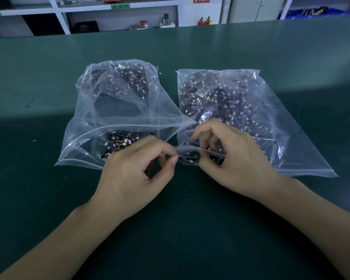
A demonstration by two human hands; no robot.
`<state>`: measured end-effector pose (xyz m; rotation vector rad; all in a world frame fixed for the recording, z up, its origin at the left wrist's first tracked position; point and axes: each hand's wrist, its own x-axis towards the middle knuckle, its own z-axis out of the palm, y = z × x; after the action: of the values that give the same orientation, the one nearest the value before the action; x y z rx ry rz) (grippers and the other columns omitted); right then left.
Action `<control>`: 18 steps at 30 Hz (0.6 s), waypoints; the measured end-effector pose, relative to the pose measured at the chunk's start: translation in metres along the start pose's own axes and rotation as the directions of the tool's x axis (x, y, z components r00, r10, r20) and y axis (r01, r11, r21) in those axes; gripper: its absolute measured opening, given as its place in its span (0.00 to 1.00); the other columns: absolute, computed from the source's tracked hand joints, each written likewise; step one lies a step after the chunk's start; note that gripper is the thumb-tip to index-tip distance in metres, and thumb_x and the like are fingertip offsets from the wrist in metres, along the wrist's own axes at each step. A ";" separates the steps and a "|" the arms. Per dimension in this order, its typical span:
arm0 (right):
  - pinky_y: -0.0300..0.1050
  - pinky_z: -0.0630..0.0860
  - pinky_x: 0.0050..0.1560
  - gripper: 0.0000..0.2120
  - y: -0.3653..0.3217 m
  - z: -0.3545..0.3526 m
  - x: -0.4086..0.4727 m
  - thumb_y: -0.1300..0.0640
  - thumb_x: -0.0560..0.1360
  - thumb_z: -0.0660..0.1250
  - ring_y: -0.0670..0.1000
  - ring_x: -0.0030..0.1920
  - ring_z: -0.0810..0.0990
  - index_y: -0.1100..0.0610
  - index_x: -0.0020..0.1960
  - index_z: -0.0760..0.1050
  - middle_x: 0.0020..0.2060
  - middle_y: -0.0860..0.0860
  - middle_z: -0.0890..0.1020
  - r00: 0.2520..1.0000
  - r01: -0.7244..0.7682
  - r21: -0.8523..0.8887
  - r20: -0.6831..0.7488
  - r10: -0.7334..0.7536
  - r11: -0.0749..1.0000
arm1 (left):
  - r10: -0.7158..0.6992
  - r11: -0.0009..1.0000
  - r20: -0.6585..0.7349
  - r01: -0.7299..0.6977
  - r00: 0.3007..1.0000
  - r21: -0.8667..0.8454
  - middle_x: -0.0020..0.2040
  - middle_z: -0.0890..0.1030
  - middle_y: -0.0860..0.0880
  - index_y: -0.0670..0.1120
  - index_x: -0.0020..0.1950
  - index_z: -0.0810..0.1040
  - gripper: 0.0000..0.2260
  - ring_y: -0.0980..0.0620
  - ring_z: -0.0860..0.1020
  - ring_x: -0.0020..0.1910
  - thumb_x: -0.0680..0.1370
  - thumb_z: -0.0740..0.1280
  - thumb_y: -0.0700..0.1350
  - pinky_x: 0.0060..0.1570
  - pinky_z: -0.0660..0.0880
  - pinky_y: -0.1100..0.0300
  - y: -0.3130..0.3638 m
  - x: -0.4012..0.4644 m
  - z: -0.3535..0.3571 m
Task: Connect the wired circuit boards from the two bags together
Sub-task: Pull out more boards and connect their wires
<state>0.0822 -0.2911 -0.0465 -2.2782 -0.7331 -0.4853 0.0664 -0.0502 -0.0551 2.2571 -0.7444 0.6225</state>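
Plastic pinched between both hands at the mouth of the right bag (pixel 240 110).

Two clear zip bags lie side by side on the green table (pixel 49 199), each stuffed with dark wired circuit boards (far too many to count); the left bag (pixel 113 102) already gapes open toward the person. Left hand (pixel 133 174) and right hand (pixel 230 156) meet at the right bag's near left corner, fingers curled, nipping its zip strip, which runs left to right. Its boards lie just beyond the right hand.
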 end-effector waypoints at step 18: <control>0.46 0.77 0.44 0.13 -0.006 0.001 -0.002 0.61 0.73 0.69 0.48 0.42 0.78 0.52 0.56 0.79 0.42 0.42 0.79 0.999 0.053 0.013 -0.004 -0.053 0.999 | 0.150 0.899 0.187 -0.213 0.971 0.382 0.36 0.76 0.54 0.54 0.51 0.89 0.09 0.51 0.79 0.32 0.84 0.68 0.50 0.28 0.64 0.62 0.003 0.007 0.009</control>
<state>0.0772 -0.2875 -0.0457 -2.2500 -0.7945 -0.5081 0.0718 -0.0612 -0.0554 2.6547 -0.9877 0.7511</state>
